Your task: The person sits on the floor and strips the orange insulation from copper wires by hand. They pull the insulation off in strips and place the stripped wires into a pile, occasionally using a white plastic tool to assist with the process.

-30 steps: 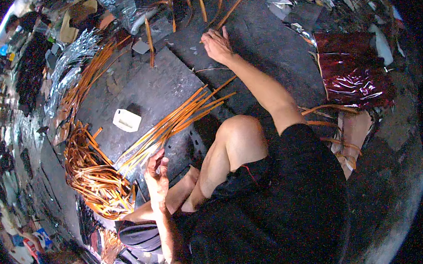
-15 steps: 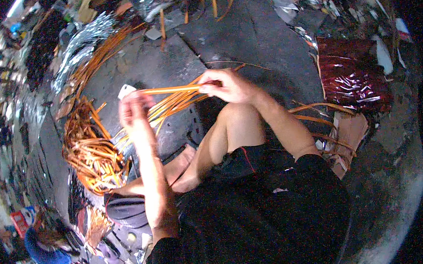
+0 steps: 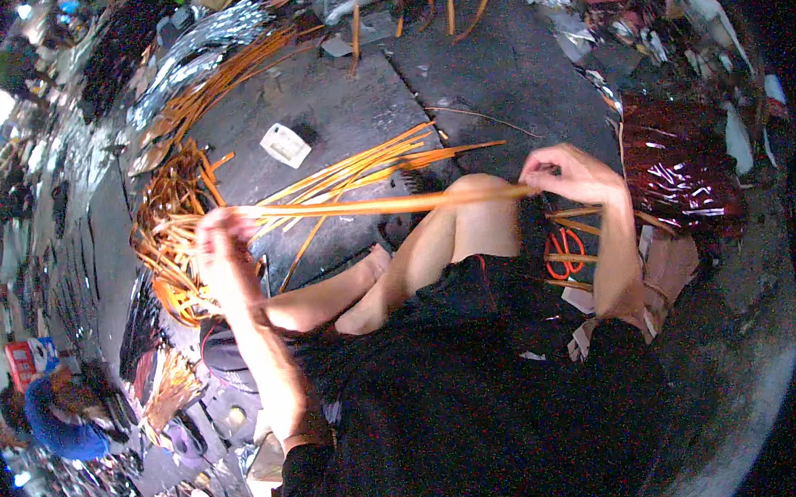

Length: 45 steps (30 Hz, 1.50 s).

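Note:
A long, flat orange-brown strip [image 3: 386, 205], blurred by motion, is stretched level between my two hands above my bent legs. My left hand [image 3: 222, 233] closes on its left end; motion smears the fingers somewhat. At the other end, the thumb and fingers of my right hand [image 3: 573, 173] pinch the strip. Just beyond it, several loose strips [image 3: 346, 171] of the same colour lie fanned on the dark floor mat. Beside my left hand sits a tangled heap of strips [image 3: 167, 218], partly hidden by the forearm.
A small white rectangular plastic piece [image 3: 286, 145] lies on the mat. Orange-handled scissors [image 3: 564, 253] rest under my right forearm. Dark red glossy sheets [image 3: 687, 159] and a cardboard piece [image 3: 672, 266] lie to the right. A person in blue [image 3: 59, 420] is at the far left.
My hands have moved apart and somewhat lower, the right one outward, with a longer length of strip between them. The white piece and orange scissor handles show more fully.

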Each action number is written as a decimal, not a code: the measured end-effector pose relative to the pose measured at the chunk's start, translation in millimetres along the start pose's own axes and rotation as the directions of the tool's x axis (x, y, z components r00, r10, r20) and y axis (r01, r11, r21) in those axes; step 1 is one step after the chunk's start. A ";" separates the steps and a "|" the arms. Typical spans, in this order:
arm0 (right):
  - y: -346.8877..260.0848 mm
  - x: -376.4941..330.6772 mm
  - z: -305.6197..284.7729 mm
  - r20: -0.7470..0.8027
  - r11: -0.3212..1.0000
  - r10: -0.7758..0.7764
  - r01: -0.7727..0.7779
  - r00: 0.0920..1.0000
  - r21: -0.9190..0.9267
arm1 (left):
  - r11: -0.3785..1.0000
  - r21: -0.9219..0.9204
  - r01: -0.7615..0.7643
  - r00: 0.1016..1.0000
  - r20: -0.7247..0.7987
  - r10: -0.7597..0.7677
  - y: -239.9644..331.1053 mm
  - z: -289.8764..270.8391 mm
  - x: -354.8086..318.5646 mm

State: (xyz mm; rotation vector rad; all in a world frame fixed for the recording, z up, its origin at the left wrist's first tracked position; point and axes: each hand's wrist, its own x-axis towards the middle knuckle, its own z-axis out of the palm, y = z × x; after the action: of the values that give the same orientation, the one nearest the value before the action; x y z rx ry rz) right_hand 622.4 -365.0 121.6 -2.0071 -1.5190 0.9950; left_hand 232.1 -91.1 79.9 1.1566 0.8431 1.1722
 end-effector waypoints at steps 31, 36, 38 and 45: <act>-196.4 120.0 182.8 -0.521 0.813 -0.440 0.571 0.731 0.114 | 0.957 -0.270 -0.109 0.988 0.079 0.135 -29.1 28.1 -50.9; -187.4 117.5 175.6 -0.548 0.764 -0.569 0.641 0.613 -0.075 | 0.955 -0.280 -0.095 0.993 0.035 0.109 -22.9 34.2 -53.4; -183.6 116.4 173.1 -0.536 0.744 -0.601 0.660 0.593 -0.105 | 0.949 -0.293 -0.115 0.993 0.003 0.122 -20.4 33.7 -53.2; -161.6 101.7 161.5 -0.478 0.792 -0.572 0.600 0.666 -0.112 | 0.936 -0.338 -0.099 0.993 -0.096 0.070 -4.8 15.3 -38.8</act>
State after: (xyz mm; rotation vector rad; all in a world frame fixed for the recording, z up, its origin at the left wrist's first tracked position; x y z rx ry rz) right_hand 411.5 -232.2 102.0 -1.3950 -1.6370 0.2217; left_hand 239.1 -132.3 76.2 0.8684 0.6230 1.3843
